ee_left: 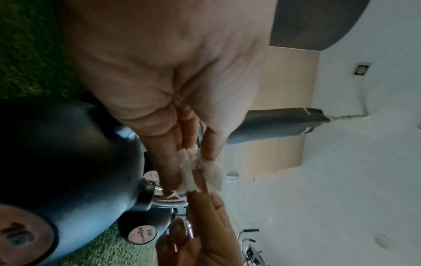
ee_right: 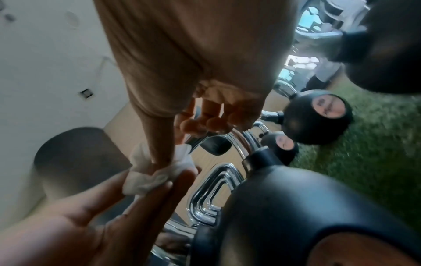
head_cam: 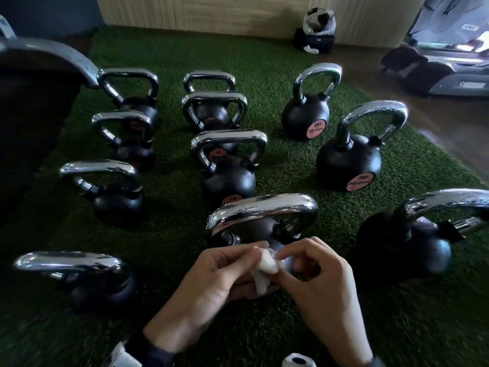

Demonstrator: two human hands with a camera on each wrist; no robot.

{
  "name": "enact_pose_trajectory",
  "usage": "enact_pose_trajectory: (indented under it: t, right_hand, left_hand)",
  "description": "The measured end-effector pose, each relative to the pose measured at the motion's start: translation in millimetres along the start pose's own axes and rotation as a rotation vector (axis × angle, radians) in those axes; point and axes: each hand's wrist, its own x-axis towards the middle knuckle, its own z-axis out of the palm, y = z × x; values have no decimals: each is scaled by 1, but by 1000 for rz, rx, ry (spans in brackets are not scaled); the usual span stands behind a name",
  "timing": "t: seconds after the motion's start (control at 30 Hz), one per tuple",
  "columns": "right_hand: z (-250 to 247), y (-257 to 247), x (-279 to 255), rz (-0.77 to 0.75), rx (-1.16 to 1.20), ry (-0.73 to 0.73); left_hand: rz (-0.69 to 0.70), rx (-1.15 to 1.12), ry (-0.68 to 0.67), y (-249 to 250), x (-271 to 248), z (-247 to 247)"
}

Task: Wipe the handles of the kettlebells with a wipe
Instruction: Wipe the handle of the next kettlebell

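Far left of the head view, four kettlebells (head_cam: 105,192) stand in a column on the turf (head_cam: 169,234), their chrome handles catching the light; the nearest one sits at lower left, and a dark curved shape fills the upper left corner. The middle column runs up the centre of the frame, and its closest kettlebell shows a broad chrome handle (head_cam: 262,210) just above my hands, its black body partly hidden behind them.

My left hand (head_cam: 211,284) comes in from the bottom centre, thumb and forefinger pinching the left side of the wipe (head_cam: 266,268). The wipe is a small crumpled white wad, held in the air between both hands, low in the centre of the frame, just in front of that near kettlebell and not touching its handle. In the left wrist view the wipe (ee_left: 198,172) sits squeezed between my fingers (ee_left: 168,158).

My right hand (head_cam: 317,279) meets it from the right, fingertips nipping the wipe's other edge while the remaining fingers curl into the palm. The right wrist view shows the same wad (ee_right: 152,171) bunched around my thumb.

Further right, three more kettlebells stand on the turf, two showing pink labels (head_cam: 357,182). A wooden floor lies at the upper right.
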Motion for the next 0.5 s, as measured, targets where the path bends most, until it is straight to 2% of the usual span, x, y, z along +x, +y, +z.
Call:
enact_pose_trajectory:
  t: [0.07, 0.17, 0.2, 0.3, 0.33, 0.43, 0.5]
  right_hand:
    - [-5, 4, 3, 33, 147, -76]
    - [-22, 10, 13, 10, 341, -204]
    - [-26, 17, 17, 11, 357, -171]
    - [-28, 55, 29, 123, 330, 76]
    - [-24, 65, 33, 173, 308, 93]
    - [-2, 78, 40, 245, 317, -50]
    - [12, 78, 43, 239, 307, -65]
  left_hand:
    - [84, 54, 4, 4, -1, 0]
    - [322, 379, 6, 22, -10, 6]
    - [423, 481, 33, 29, -14, 10]
    - [726, 662, 188, 47, -19, 17]
    - [826, 744, 243, 51, -16, 18]
    - [1046, 1076, 343, 59, 4, 16]
    - [1053, 1142, 296, 60, 18, 18]
